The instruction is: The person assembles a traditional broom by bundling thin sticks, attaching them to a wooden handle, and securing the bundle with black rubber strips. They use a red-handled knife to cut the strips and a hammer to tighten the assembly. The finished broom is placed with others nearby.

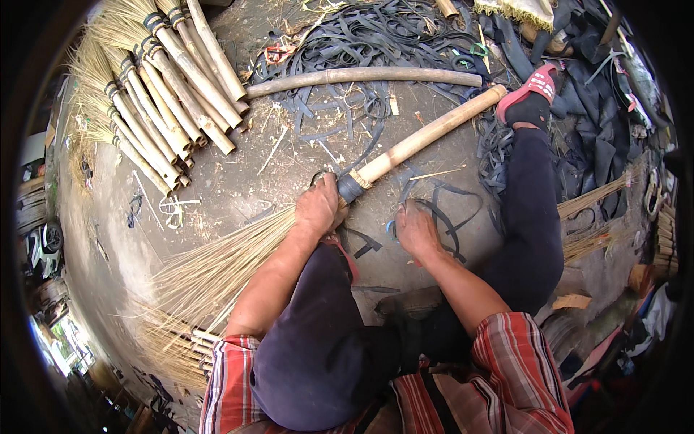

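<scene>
A broom (434, 135) with a thick bamboo handle and straw bristles lies slantwise before me, its bristles fanning toward the lower left. The far end of the handle rests by my pink-shod foot. Black rubber strip binding (350, 189) wraps the joint of handle and bristles. My left hand (318, 205) is closed around the broom just below that binding. To the right of the broom, my right hand (417, 230) is closed low over the floor. A bit of blue shows at its fingers, but what it grips is mostly hidden. Loose black rubber strips (457, 226) lie beside it.
Several finished brooms (170, 79) are piled at the far left. A tangled heap of black rubber strips (361, 36) lies at the back, with a long bamboo pole (361, 75) before it. More straw bundles (596, 199) lie at the right. Straw scraps litter the floor.
</scene>
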Demonstrator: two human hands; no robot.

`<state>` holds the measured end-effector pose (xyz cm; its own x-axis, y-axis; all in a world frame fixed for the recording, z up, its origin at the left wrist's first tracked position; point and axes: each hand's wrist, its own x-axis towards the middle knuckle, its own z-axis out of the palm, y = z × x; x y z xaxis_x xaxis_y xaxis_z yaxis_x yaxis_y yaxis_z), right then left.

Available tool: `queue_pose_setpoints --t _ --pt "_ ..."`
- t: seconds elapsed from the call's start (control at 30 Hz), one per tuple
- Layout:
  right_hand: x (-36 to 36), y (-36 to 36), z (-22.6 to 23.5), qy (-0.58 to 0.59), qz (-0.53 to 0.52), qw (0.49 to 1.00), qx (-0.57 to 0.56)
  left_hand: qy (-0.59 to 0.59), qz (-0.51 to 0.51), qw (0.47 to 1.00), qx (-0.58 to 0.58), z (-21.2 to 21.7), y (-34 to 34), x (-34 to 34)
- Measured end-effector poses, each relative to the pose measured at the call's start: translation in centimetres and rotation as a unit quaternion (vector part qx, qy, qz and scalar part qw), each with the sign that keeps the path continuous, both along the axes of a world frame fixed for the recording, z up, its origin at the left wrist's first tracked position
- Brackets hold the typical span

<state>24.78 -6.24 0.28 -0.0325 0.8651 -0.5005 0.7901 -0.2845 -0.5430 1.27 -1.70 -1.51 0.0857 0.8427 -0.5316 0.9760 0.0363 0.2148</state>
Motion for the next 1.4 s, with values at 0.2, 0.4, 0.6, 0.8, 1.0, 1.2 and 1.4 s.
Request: queue_pose_setpoints --t 0.2,0.4,0.6,0.8,1.0,1.2,1.4 --pt "1.1 1.2 1.3 0.02 0.141 0.985 -0.093 -0.015 -0.07 0.995 -0.074 3.8 2.7 -1.1" --pt "2.1 1.7 1.6 0.004 0.069 0.992 -0.109 0.034 -0.029 0.998 -0.032 3.4 -0.6 0.5" --pt "1.2 -0.1 1.0 -0.021 0.092 0.991 -0.096 0.016 -0.004 0.998 0.054 0.5 -2.2 0.8" --pt "0.6 0.3 0.9 0.038 0.144 0.975 -0.165 -0.033 -0.023 0.999 -0.035 2.4 -0.1 -0.2" --pt "1.5 -0.1 1.1 0.024 -0.055 0.998 -0.035 -0.004 -0.029 0.999 -0.038 2.6 -0.5 0.3" --pt "1.0 -0.9 -0.3 -0.025 0.065 0.995 -0.068 -0.001 -0.012 1.0 -0.014 1.9 -1.2 0.8" --pt "0.8 -0.8 -0.3 -0.01 0.148 0.982 -0.114 -0.013 -0.006 1.0 -0.019 1.4 -1.5 0.7"
